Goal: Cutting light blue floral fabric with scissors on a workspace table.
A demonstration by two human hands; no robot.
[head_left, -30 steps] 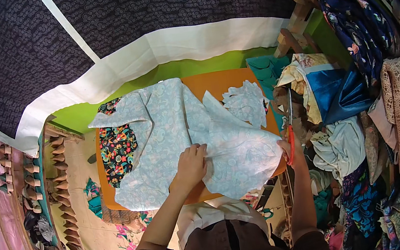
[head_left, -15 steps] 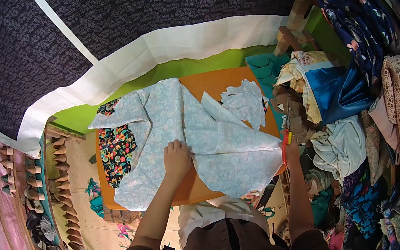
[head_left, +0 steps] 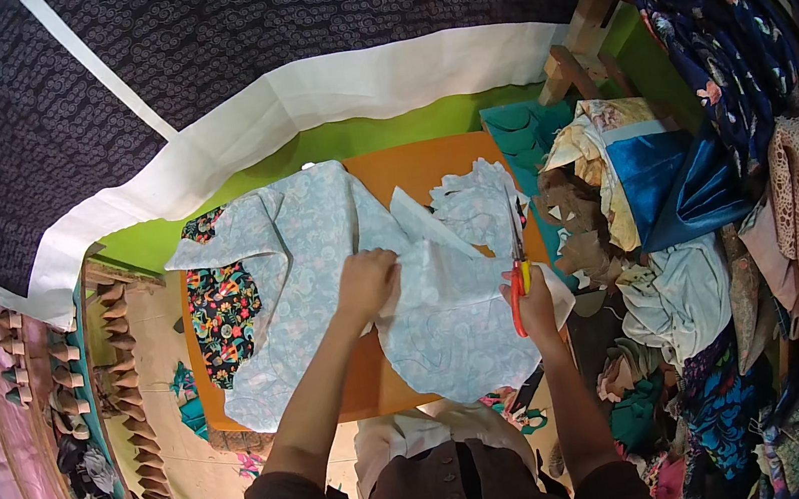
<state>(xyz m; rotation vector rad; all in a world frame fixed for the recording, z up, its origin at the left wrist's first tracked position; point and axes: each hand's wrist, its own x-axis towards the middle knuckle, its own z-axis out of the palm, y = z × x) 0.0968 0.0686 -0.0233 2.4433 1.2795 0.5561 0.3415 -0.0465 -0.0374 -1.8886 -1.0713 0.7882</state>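
Note:
A large pale blue printed fabric (head_left: 305, 221) lies spread over an orange table (head_left: 388, 162). At its left, the folded-back part shows a dark side with bright flowers (head_left: 224, 318). My left hand (head_left: 370, 282) is closed on the fabric near the middle, its fingertips partly hidden. In my right hand (head_left: 539, 310) are scissors (head_left: 520, 289) with red and yellow handles. They are held above the fabric's right part, blades pointing away from me. A smaller cut piece of the same pale cloth (head_left: 479, 201) rests at the table's far right.
Heaped fabrics fill the right side, among them a shiny blue cloth (head_left: 659, 185) and a white cloth (head_left: 679, 299). A rack with a row of pointed brown pieces (head_left: 124, 377) stands at the left. Dark patterned cloth (head_left: 308, 14) hangs beyond the table.
My right hand with the scissors has moved left and inward from the table's right edge to over the fabric. My left hand has shifted slightly right and away from me.

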